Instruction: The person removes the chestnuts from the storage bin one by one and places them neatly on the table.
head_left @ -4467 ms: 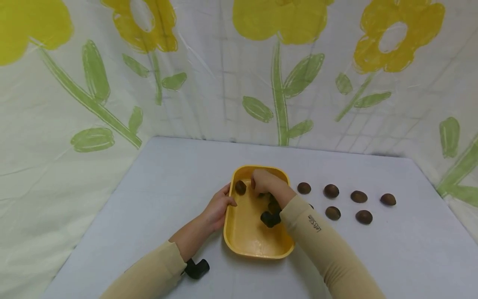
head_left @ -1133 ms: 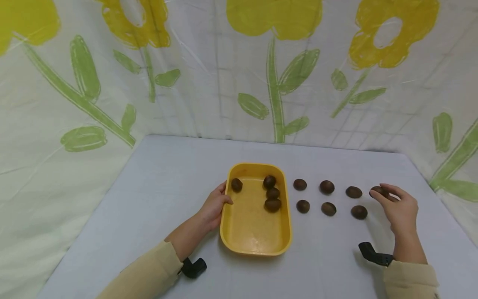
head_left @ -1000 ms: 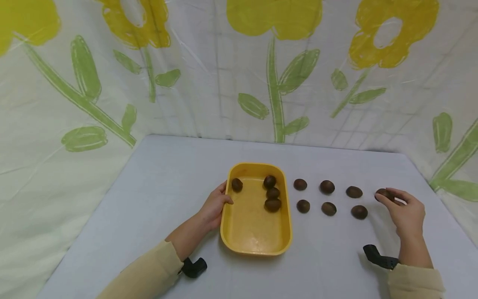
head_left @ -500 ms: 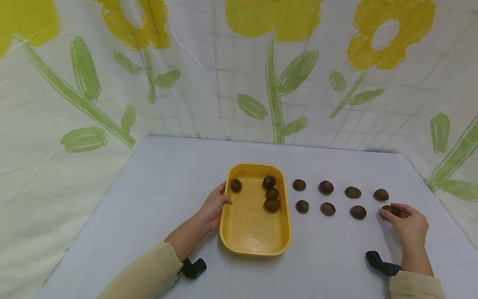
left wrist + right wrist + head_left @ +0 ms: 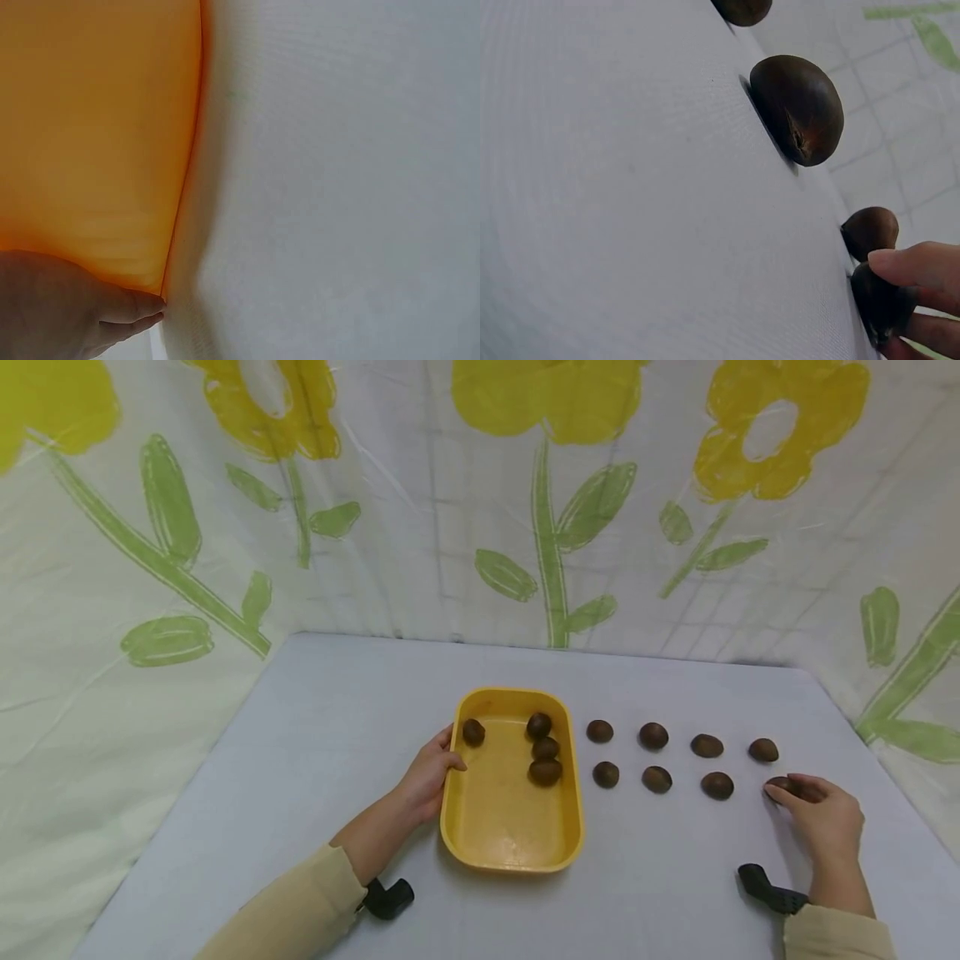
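Note:
My left hand grips the left rim of a yellow plastic tray, thumb over the edge and fingers outside. In the left wrist view, the thumb and fingers meet at the tray's wall. Inside the tray lie a lone chestnut at the left and three more by the right wall. My right hand pinches a chestnut low over the table, at the right end of the front row. Behind it sits the last chestnut of the back row.
Two rows of chestnuts run to the right of the tray, among them a front-row chestnut just left of my right hand. White cloth covers the table. A flower-printed curtain hangs behind. Each wrist wears a black camera mount.
My right hand has gone from inside the tray to the far right, then forward past the back row's end chestnut, with a chestnut in its fingers. The left hand stays on the tray.

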`<state>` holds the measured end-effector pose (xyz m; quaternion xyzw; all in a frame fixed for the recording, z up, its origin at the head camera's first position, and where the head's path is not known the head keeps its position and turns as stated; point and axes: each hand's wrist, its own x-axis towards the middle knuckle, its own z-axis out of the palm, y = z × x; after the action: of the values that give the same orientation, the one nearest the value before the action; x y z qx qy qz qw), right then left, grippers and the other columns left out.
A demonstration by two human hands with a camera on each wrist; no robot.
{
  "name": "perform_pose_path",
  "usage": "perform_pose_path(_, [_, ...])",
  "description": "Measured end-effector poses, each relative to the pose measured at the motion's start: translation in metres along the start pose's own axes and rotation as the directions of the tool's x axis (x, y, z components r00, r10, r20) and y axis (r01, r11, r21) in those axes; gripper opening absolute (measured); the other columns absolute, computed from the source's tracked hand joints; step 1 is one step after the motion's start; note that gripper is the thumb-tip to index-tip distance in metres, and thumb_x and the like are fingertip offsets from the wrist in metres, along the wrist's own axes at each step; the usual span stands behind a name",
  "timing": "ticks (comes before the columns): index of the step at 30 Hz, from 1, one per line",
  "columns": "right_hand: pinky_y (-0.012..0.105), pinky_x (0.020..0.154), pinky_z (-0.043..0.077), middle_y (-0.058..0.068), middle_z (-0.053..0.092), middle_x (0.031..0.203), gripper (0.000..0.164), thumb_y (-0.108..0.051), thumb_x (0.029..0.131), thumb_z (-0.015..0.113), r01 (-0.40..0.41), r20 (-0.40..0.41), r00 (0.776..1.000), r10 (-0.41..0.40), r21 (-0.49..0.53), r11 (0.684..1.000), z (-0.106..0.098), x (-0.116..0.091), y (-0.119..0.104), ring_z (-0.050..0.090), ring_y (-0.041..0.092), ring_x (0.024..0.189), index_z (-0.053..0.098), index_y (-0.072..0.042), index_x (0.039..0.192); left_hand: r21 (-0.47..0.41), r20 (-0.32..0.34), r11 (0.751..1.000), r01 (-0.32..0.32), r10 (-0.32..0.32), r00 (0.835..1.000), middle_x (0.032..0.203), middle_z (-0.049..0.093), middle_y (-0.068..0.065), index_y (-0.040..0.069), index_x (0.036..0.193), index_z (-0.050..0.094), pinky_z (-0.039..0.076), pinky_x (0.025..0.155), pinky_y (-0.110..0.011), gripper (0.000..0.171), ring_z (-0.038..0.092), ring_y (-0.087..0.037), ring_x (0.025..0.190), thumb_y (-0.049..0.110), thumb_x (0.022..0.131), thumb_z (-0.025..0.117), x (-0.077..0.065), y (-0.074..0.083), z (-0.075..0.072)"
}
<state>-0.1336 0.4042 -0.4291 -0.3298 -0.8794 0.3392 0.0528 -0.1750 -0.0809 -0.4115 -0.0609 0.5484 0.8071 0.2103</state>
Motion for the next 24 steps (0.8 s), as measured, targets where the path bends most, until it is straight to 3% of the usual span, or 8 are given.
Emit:
perform_pose_path(3, [0.035, 0.086, 0.042, 0.0, 0.071, 0.081, 0.063, -0.037, 0.077, 0.071, 0.001, 0.008, 1.0, -0.001, -0.016, 1.0, 0.0, 0.0, 0.001, 0.03, -0.016, 0.064, 0.055, 0.002, 0.124, -0.003, 0.004, 1.0, 0.002, -0.002, 1.0, 0.154, 0.02, -0.013, 0.006, 0.15, 0.012, 0.024, 0.114, -0.045, 0.076, 0.026, -0.031, 0.14, -0.012, 0.079, 0.032, -0.001, 0.0, 0.0])
perform_pose_path(7, [0.023, 0.07, 0.037, -0.008, 0.065, 0.075, 0.063, -0.038, 0.077, 0.071, 0.011, 0.02, 1.0, -0.011, -0.035, 0.999, 0.001, -0.001, 0.002, 0.036, -0.012, 0.066, 0.056, 0.002, 0.122, -0.003, 0.009, 1.0, 0.003, -0.003, 1.0, 0.154, 0.02, -0.013, 0.006, 0.15, 0.011, 0.024, 0.114, -0.045, 0.075, 0.026, -0.032, 0.14, -0.012, 0.079, 0.032, -0.001, -0.001, 0.0])
perform_pose_path(10, [0.02, 0.064, 0.034, 0.008, 0.066, 0.085, 0.06, -0.036, 0.077, 0.071, 0.022, 0.019, 1.0, -0.021, -0.047, 0.999, 0.001, -0.002, 0.002, 0.046, 0.001, 0.073, 0.056, 0.003, 0.121, -0.004, 0.012, 1.0, 0.0, 0.0, 1.0, 0.154, 0.02, -0.013, 0.006, 0.15, 0.011, 0.023, 0.114, -0.045, 0.075, 0.025, -0.032, 0.14, -0.012, 0.079, 0.032, -0.001, -0.001, 0.0])
perform_pose_path(14, [0.023, 0.065, 0.034, 0.027, 0.057, 0.115, 0.062, -0.036, 0.079, 0.069, 0.022, 0.032, 0.999, -0.021, -0.051, 0.998, 0.002, -0.002, 0.002, 0.053, 0.027, 0.093, 0.053, 0.004, 0.125, -0.01, 0.015, 1.0, 0.0, 0.0, 1.0, 0.154, 0.019, -0.013, 0.006, 0.15, 0.011, 0.023, 0.114, -0.044, 0.075, 0.024, -0.032, 0.14, -0.012, 0.079, 0.032, 0.0, -0.001, 0.0])
perform_pose_path(18, [0.043, 0.086, 0.043, 0.029, 0.041, 0.137, 0.073, -0.042, 0.084, 0.061, 0.044, 0.064, 0.997, -0.039, -0.063, 0.997, -0.001, -0.002, 0.0, 0.041, 0.044, 0.122, 0.04, 0.003, 0.137, -0.008, 0.017, 1.0, 0.0, 0.0, 1.0, 0.155, 0.018, -0.013, 0.005, 0.15, 0.011, 0.023, 0.114, -0.044, 0.076, 0.023, -0.031, 0.14, -0.013, 0.079, 0.032, 0.0, 0.0, 0.001])
perform_pose_path(21, [0.058, 0.104, 0.028, 0.03, 0.025, 0.147, 0.077, -0.045, 0.085, 0.057, 0.088, 0.055, 0.995, -0.085, -0.053, 0.995, -0.006, -0.002, -0.005, 0.024, 0.048, 0.134, 0.033, 0.002, 0.142, -0.005, 0.003, 1.0, -0.001, 0.001, 1.0, 0.154, 0.019, -0.012, 0.006, 0.15, 0.012, 0.023, 0.114, -0.044, 0.076, 0.025, -0.031, 0.14, -0.012, 0.079, 0.032, 0.0, 0.0, 0.001])
perform_pose_path(24, [0.061, 0.107, 0.021, 0.029, 0.016, 0.15, 0.077, -0.043, 0.086, 0.056, 0.146, 0.031, 0.989, -0.145, -0.033, 0.989, -0.01, -0.006, -0.011, 0.013, 0.049, 0.138, 0.03, 0.002, 0.143, -0.006, 0.003, 1.0, -0.004, 0.004, 1.0, 0.154, 0.02, -0.012, 0.006, 0.15, 0.012, 0.023, 0.114, -0.044, 0.076, 0.025, -0.031, 0.14, -0.012, 0.079, 0.032, 0.0, 0.0, 0.0])
